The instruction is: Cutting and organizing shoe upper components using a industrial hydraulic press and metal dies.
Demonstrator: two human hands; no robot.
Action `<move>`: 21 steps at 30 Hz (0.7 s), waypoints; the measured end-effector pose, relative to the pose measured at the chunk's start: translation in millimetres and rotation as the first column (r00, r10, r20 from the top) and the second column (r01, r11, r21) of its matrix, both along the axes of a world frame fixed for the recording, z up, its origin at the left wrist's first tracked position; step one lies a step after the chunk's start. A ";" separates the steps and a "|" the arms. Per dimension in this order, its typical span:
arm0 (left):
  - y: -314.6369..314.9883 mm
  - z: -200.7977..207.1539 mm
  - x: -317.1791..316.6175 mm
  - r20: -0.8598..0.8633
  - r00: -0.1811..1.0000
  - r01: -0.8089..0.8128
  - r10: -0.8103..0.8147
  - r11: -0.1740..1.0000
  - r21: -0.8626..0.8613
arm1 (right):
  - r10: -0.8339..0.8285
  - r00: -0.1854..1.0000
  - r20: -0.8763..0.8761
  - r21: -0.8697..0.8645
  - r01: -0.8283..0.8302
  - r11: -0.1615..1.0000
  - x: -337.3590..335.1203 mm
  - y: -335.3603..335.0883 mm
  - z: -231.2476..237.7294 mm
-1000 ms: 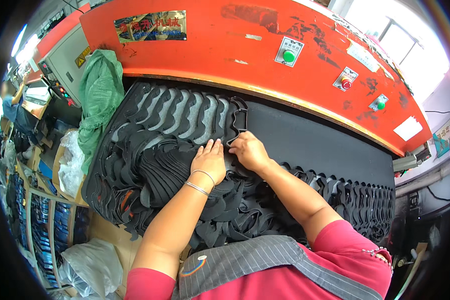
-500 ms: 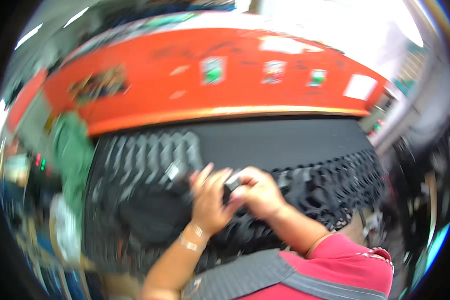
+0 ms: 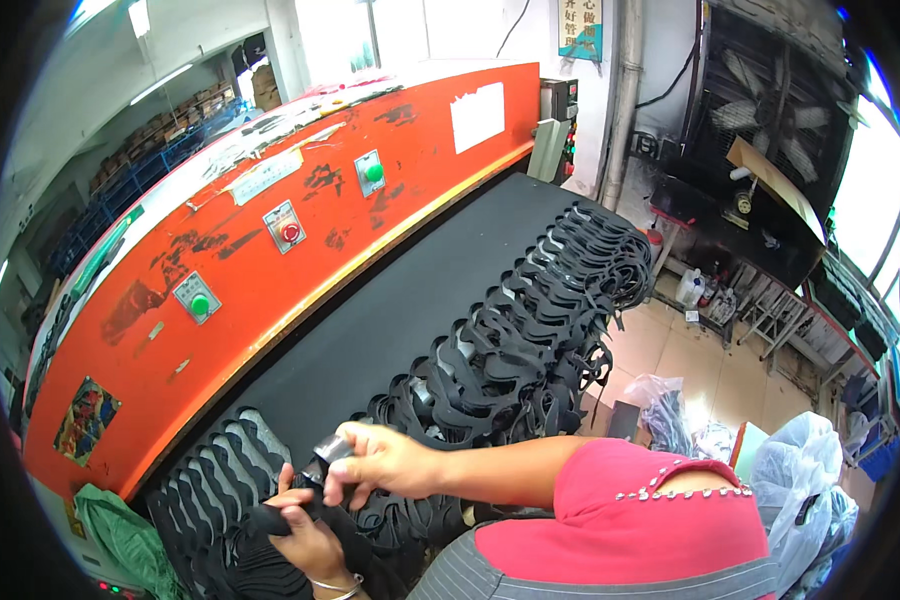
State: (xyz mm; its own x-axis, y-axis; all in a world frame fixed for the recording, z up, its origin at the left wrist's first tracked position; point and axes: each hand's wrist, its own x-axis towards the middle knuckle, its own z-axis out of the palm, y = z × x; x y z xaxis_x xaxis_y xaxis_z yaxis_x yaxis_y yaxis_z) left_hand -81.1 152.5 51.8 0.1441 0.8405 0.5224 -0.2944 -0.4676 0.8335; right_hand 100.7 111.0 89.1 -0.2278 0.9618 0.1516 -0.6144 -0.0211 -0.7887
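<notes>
My right hand [image 3: 385,462] pinches a small shiny dark strip [image 3: 327,455], its thumb and fingers closed around it. Just below and to the left, my left hand [image 3: 312,545] grips a soft black cut piece [image 3: 268,519] between thumb and fingers. Whether the strip and this piece are joined is unclear. Under the left hand lies a stack of black shaped pieces [image 3: 260,575]. Wavy black pieces with grey faces [image 3: 225,465] lie in overlapping rows to the left. A long row of curved black cut pieces [image 3: 470,370] runs off to the far right.
The black work surface [image 3: 370,310] borders an orange machine [image 3: 240,260] with two green buttons and a red one. Green cloth [image 3: 125,540] hangs at the lower left. Plastic bags [image 3: 800,465] stand at the right, and a large fan [image 3: 765,105] is at the back right.
My view has turned right, so the machine now slants and the floor and fan show. The hands now appear lower left, still close together, and the picture is sharper.
</notes>
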 end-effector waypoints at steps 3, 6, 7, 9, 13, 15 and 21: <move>-2.4 18.0 -27.8 0.245 0.966 -0.052 0.083 0.990 -0.129 | 0.009 1.000 0.005 0.072 -0.009 0.997 8.2 -1.1 5.7; 7.0 36.3 -106.1 0.526 0.841 -0.006 0.126 0.974 -0.225 | 0.019 0.999 0.049 0.172 -0.027 0.985 30.7 -3.4 26.9; 8.0 43.2 -132.0 0.576 0.743 -0.199 0.341 0.934 -0.296 | 0.052 0.996 0.078 0.265 -0.071 0.962 41.7 1.0 30.7; 21.1 17.6 -209.7 0.574 0.776 -0.167 0.262 0.963 -0.213 | 0.048 0.963 0.266 0.393 -0.154 0.907 60.8 14.0 34.8; 28.3 8.5 -181.4 0.149 0.940 -0.220 0.307 0.879 -0.423 | -0.400 0.181 0.898 0.439 -0.393 0.808 47.9 62.4 33.0; 28.2 -17.7 -180.1 -0.620 0.712 -0.632 0.330 0.687 -0.359 | -0.501 0.070 0.862 0.467 -0.492 0.735 20.5 101.0 2.6; 38.1 14.0 -141.9 -0.811 -0.044 -0.565 0.584 0.655 0.502 | -0.644 -0.124 0.755 0.427 -0.652 0.627 -15.2 170.1 -65.3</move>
State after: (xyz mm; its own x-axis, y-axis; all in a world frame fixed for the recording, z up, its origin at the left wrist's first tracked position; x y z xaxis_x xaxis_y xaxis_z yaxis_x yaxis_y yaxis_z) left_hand -223.1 190.6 65.8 -0.0502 0.8854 0.4621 0.9638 -0.0784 0.2549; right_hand 85.5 281.1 23.8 -0.7119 0.6830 0.1635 0.6803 0.7284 -0.0807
